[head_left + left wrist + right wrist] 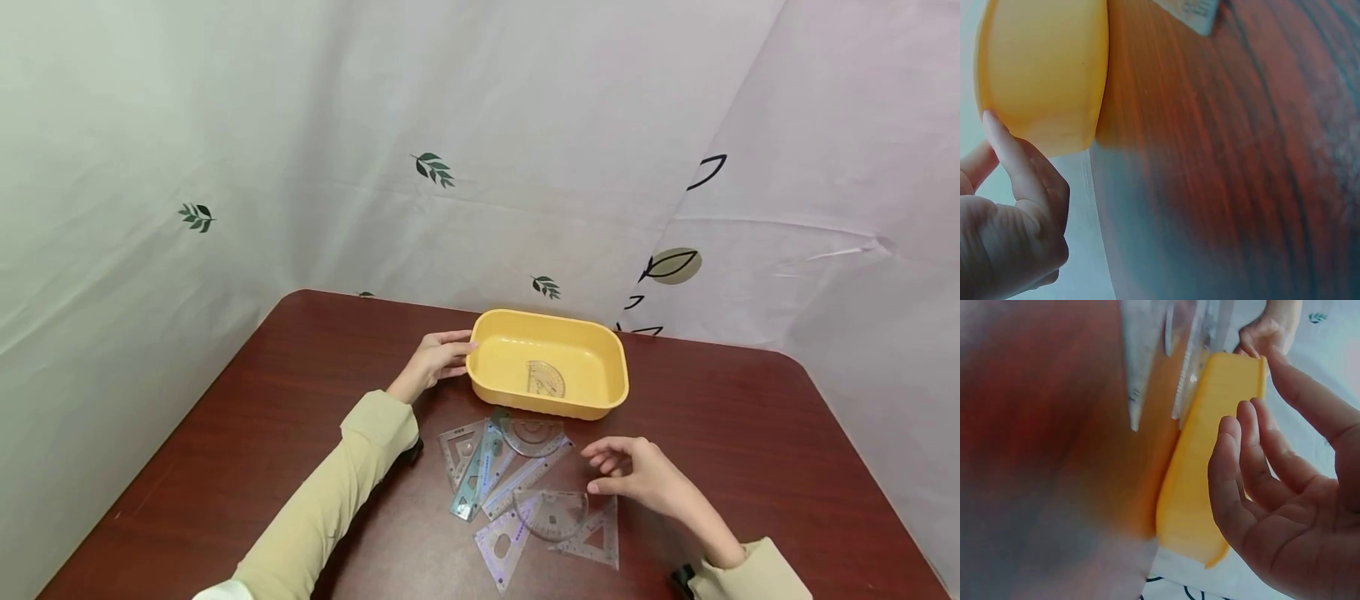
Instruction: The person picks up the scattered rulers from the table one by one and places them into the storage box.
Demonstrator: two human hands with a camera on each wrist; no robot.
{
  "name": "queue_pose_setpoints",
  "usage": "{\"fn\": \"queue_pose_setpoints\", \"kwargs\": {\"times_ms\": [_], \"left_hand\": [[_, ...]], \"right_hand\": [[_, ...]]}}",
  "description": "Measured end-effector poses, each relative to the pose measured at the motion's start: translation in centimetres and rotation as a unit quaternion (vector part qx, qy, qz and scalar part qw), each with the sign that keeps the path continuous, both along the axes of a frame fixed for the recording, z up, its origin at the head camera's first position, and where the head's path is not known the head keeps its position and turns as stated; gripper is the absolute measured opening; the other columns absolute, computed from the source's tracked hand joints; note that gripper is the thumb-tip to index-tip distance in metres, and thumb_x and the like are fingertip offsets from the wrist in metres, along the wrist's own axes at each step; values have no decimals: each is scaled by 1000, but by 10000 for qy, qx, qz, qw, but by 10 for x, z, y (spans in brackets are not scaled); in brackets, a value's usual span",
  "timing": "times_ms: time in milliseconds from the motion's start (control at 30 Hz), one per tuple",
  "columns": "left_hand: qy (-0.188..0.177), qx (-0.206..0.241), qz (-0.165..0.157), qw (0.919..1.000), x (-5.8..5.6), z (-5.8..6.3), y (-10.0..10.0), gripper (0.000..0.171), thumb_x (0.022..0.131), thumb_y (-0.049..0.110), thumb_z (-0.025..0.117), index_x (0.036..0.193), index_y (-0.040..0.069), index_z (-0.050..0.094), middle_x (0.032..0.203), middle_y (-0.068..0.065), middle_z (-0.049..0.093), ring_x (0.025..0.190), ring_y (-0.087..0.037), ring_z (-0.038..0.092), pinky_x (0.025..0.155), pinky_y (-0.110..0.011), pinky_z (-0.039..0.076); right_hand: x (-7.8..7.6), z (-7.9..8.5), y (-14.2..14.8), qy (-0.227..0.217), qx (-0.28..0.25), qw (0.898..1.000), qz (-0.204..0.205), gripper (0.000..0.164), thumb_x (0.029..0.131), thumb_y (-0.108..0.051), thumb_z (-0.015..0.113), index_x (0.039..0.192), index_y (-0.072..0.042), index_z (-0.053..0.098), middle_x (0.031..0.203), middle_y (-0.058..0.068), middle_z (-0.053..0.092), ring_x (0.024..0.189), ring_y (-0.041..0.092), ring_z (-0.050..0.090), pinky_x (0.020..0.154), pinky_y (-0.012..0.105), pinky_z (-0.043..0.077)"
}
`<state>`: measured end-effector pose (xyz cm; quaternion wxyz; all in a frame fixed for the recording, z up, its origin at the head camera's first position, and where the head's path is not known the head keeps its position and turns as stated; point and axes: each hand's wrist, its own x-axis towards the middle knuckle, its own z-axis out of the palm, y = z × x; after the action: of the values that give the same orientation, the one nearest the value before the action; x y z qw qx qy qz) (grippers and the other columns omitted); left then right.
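Observation:
A yellow plastic tray (551,407) stands near the table's back edge with a clear protractor (545,379) inside. At its left end my left hand (438,360) holds the rim, one fingertip over the edge. My right hand (645,475) hovers beside the tray's near right corner, fingers loosely bent, holding nothing. Nearest to it are a clear protractor (552,527) and a clear set square (604,542). In front of the tray lie a purple-tinted set square (501,552), a bluish ruler (467,493), another set square (459,446) and another protractor (531,437), partly overlapping.
The dark red-brown table (750,433) has rounded back corners. Pale cloth (480,242) with leaf prints hangs behind and beside it. A clear ruler (525,482) lies among the overlapping pieces.

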<state>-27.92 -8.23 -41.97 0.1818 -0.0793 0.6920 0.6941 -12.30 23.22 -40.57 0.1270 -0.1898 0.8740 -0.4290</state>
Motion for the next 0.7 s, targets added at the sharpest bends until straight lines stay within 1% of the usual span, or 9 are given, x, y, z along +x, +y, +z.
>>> {"fn": "queue_pose_setpoints", "kwargs": {"times_ms": [100,367,500,700], "left_hand": [[2,22,4,10000,0,1,0,46,90,15,69,135,11,56,117,-15,67,70,-8,68,63,-21,59],[-100,-36,86,9999,-1,1,1,46,90,16,69,134,13,57,99,-6,70,69,-8,67,59,-18,58],[-131,-34,105,9999,-2,1,1,46,90,16,69,134,13,58,99,-6,71,70,-8,68,59,-19,58],[-128,-67,106,9998,-2,1,1,46,90,16,69,134,13,58,101,-7,70,69,-7,67,61,-19,58]], "right_hand": [[3,-4,-1,-40,74,9999,125,38,78,-17,81,107,3,67,98,12,69,80,8,62,69,22,56],[8,-7,3,85,404,9984,374,42,73,-20,84,105,0,68,98,8,70,79,5,58,68,21,53],[11,-11,4,89,516,9976,449,41,72,-22,85,104,-3,69,98,4,70,79,3,56,67,20,51],[16,-18,7,249,554,9963,609,42,68,-24,87,103,-7,69,96,0,68,81,3,55,67,20,52]]}}
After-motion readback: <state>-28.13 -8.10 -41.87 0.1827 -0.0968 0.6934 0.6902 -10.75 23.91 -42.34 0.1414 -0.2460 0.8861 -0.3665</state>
